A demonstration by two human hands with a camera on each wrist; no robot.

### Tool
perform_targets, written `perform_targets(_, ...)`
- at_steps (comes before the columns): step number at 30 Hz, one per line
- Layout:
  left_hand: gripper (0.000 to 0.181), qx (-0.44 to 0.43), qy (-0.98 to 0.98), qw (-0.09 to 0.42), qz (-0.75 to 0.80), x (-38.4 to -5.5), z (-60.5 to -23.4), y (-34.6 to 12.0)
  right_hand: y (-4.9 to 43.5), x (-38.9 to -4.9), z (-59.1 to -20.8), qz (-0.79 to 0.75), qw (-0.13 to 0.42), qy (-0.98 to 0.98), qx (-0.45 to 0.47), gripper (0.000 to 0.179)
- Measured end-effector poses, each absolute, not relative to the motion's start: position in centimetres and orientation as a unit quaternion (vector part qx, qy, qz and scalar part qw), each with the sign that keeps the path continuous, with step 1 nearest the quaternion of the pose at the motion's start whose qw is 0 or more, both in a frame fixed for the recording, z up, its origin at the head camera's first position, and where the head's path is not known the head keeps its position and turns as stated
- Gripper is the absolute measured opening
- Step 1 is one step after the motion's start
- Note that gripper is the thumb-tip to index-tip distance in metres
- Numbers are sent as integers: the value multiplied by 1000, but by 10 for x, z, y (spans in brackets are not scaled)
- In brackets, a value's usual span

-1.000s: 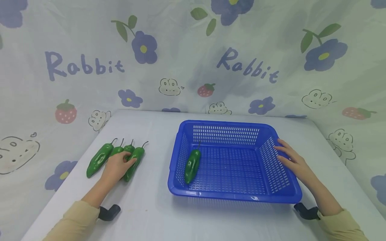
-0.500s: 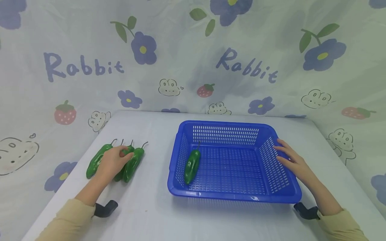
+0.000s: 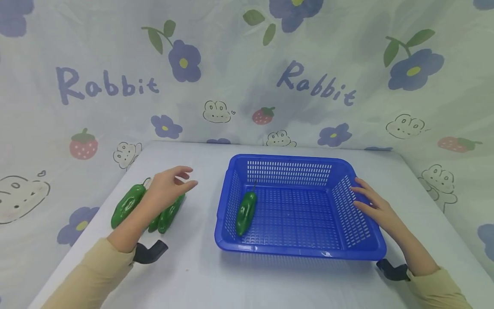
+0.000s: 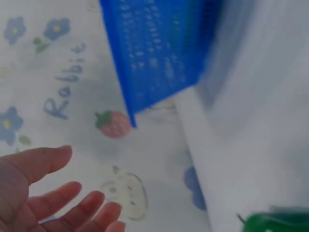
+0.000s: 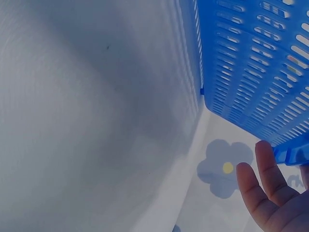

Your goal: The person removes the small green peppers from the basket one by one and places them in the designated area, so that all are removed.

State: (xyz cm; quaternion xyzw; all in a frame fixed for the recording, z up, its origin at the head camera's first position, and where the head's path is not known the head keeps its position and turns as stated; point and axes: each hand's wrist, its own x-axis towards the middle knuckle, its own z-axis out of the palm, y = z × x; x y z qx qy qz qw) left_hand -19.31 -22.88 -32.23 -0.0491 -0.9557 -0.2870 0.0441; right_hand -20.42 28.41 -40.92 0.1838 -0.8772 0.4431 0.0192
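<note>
In the head view my left hand (image 3: 166, 186) is raised above a group of green chili peppers on the left of the table. Its fingers are loosely bent and hold nothing, as the left wrist view also shows. One pepper (image 3: 127, 206) lies left of the wrist; another pepper (image 3: 170, 216) lies right of it, and the forearm hides part of the group. My right hand (image 3: 380, 210) rests at the right rim of a blue plastic basket (image 3: 297, 253), its fingers extended over the edge. A single green pepper (image 3: 245, 213) lies inside along the basket's left wall.
A white-covered table (image 3: 200, 274) carries the basket and the peppers. Behind it hangs a curtain (image 3: 239, 68) printed with flowers, rabbits and strawberries. A black curved piece (image 3: 150, 251) sits at the left wrist, and a similar black piece (image 3: 391, 270) at the right wrist.
My left hand has lifted off the peppers and moved to the right, with nothing in its fingers. The right hand and the basket have stayed where they were.
</note>
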Motion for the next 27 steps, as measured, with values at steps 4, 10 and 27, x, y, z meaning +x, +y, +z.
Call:
perform_targets(4,47,-58,-951,32,-302,-196,-310,-209,284,-205,-410,443,16,-878,180,42)
perform_targets(10,47,-81,-938,13,-336,-202,-299,-189,284,-205,-410,438,15,-881,179,43)
perform_targets(27,67,-93,-894,-98,-426,-248,-283,-107,284,-205,-407,439,16,-880,182,44)
